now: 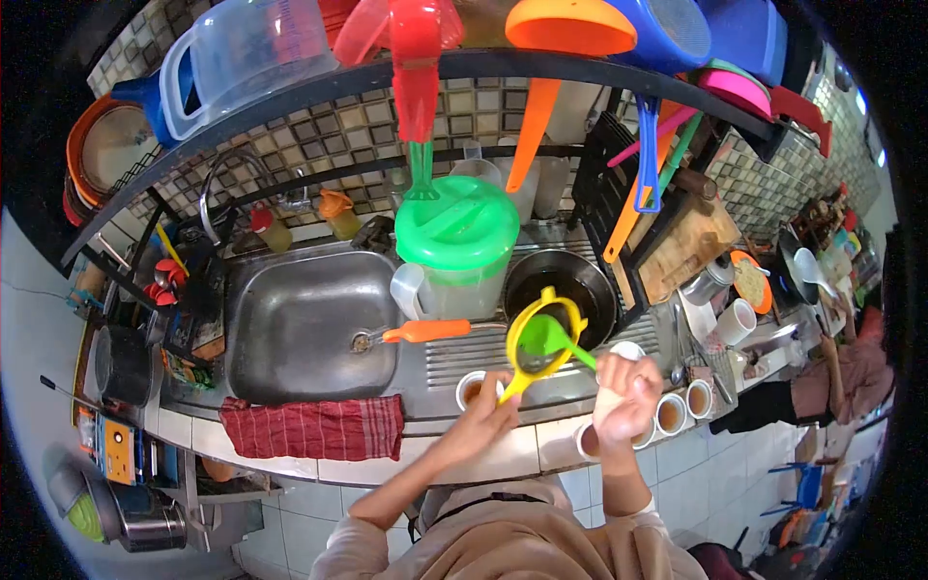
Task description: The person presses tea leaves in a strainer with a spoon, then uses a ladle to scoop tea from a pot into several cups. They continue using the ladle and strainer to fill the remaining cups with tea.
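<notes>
My left hand [486, 418] is closed around the handle of a yellow strainer [518, 362], which is held over the counter at the front of the dark pan. My right hand [626, 394] grips a green ladle [543, 335], its bowl inside the strainer's ring. Behind them a dark pan [607, 275] holds dark liquid. Close by my left hand stands a white cup [466, 390] with brown liquid, partly hidden by the hand. Beside my right hand are several more cups of brown liquid, including one cup [670, 414] near the counter edge.
A steel sink [309, 319] is at left, with a red cloth [314, 427] over its front edge. A green-lidded container [456, 237] stands behind an orange-handled utensil [425, 332]. Utensils hang from a black rack [474, 64] overhead. Another person [841, 377] is at far right.
</notes>
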Tool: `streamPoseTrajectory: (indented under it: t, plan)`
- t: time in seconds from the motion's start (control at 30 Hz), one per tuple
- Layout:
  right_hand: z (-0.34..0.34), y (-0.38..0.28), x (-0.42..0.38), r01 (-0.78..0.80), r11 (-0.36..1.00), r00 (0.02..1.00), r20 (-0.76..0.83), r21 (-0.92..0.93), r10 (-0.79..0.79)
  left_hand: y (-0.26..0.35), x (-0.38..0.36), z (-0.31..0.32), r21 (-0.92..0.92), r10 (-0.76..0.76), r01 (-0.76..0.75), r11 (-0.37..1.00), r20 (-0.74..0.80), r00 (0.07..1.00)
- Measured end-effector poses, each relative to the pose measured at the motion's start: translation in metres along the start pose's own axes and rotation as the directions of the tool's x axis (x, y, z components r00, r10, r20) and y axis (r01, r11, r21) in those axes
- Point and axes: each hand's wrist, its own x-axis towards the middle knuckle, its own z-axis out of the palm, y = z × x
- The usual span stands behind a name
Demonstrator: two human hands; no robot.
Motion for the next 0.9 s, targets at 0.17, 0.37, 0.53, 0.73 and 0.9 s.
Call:
streamPoseTrajectory:
  t: [0.17,0.37,0.53,0.73,0.9]
  plan:
    - [-0.021,0.016,0.026,0.163,0.985,0.987,0.025,-0.053,-0.162,0.001,0.075,-0.013,0.675,0.38,-0.319,0.666,0.061,0.923]
    - [-0.05,0.048,0.035,0.059,0.973,0.995,0.092,-0.221,-0.04,-0.007,0.115,-0.02,0.904,0.287,-0.181,0.387,0.068,0.956]
    - [-0.07,0.064,0.036,-0.055,0.929,0.984,0.141,-0.366,0.113,-0.021,0.132,-0.031,0.927,0.295,-0.16,0.339,0.057,0.954]
    - [-0.077,0.084,0.04,-0.124,0.927,0.965,0.174,-0.354,0.195,-0.028,0.132,-0.025,0.94,0.198,-0.128,0.316,0.067,0.978]
    - [-0.082,0.101,0.045,-0.212,0.837,0.932,0.153,-0.504,0.328,-0.034,0.137,-0.027,0.935,0.186,-0.17,0.31,0.116,0.976]
